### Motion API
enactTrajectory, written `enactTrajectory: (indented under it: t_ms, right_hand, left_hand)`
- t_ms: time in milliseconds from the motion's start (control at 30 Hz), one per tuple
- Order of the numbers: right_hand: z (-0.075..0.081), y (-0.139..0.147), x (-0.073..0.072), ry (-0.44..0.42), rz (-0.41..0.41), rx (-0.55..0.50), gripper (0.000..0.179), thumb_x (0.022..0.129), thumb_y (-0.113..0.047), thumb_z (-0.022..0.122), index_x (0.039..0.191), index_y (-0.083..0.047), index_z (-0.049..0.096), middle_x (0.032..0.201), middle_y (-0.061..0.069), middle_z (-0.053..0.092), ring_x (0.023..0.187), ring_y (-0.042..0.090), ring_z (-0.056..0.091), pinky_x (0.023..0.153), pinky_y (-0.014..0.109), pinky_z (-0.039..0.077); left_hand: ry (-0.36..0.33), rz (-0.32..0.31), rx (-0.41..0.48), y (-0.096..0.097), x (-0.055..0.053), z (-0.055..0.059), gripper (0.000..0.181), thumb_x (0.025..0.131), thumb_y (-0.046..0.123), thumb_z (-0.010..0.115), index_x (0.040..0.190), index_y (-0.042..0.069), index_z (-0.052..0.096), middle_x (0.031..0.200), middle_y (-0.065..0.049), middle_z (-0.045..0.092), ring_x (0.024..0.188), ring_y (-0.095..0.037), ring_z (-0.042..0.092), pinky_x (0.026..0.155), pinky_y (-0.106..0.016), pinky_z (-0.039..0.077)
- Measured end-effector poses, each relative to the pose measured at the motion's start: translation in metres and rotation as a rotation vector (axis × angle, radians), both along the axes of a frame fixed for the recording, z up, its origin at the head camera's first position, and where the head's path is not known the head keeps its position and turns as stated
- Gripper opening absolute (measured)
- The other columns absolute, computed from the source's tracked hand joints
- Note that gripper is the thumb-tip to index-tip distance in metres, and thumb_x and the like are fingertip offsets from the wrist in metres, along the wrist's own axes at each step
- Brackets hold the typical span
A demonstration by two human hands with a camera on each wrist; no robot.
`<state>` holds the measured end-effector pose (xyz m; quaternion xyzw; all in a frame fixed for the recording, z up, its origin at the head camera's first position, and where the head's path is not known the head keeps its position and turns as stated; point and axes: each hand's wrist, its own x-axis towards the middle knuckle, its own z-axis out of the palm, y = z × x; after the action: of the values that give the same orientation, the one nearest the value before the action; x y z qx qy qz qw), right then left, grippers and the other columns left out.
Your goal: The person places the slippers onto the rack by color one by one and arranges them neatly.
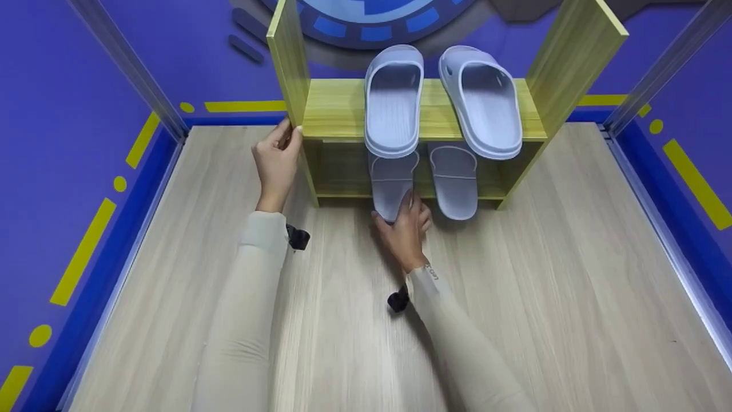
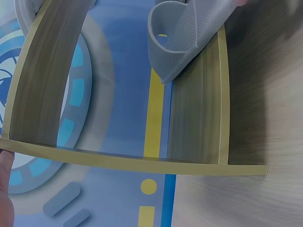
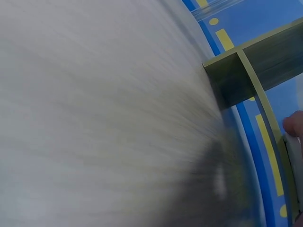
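Note:
A small wooden shoe rack [image 1: 337, 117] stands on the floor with two light blue-grey clogs, a left one [image 1: 394, 109] and a right one [image 1: 490, 109], on its upper board. Two grey slippers lie on the lower board, their heels jutting out over the front edge. My right hand [image 1: 405, 232] grips the heel of the left slipper [image 1: 392, 186], thumb on one side and fingers on the other. Beside it is the right slipper [image 1: 456, 183], untouched. At the rack's left side panel, my left hand [image 1: 277, 163] pinches the edge with thumb and fingers.
Pale wood-look flooring [image 1: 343, 320] spreads in front of the rack. Blue walls with yellow marks [image 1: 83, 252] enclose it at the left, right and back. Tall side panels [image 1: 577, 63] rise beside the clogs.

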<state>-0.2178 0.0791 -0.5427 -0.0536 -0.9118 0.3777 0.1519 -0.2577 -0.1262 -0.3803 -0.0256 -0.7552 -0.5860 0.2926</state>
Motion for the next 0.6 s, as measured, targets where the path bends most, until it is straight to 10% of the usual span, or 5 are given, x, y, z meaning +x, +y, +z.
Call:
enactTrajectory:
  t_ms: [600]
  right_hand:
    - [0.009,-0.001,-0.012,-0.056,0.005,0.133,0.097,0.078,-0.050,0.074,0.145,0.008,0.033,0.147,0.026,0.035,0.119,0.045,0.035,0.100,0.053,0.026]
  left_hand:
    - [0.010,0.005,-0.006,0.001,0.000,0.000,0.031,0.090,0.002,0.064,0.119,-0.007,0.063,0.117,-0.024,0.065,0.104,-0.030,0.067,0.085,-0.030,0.056]
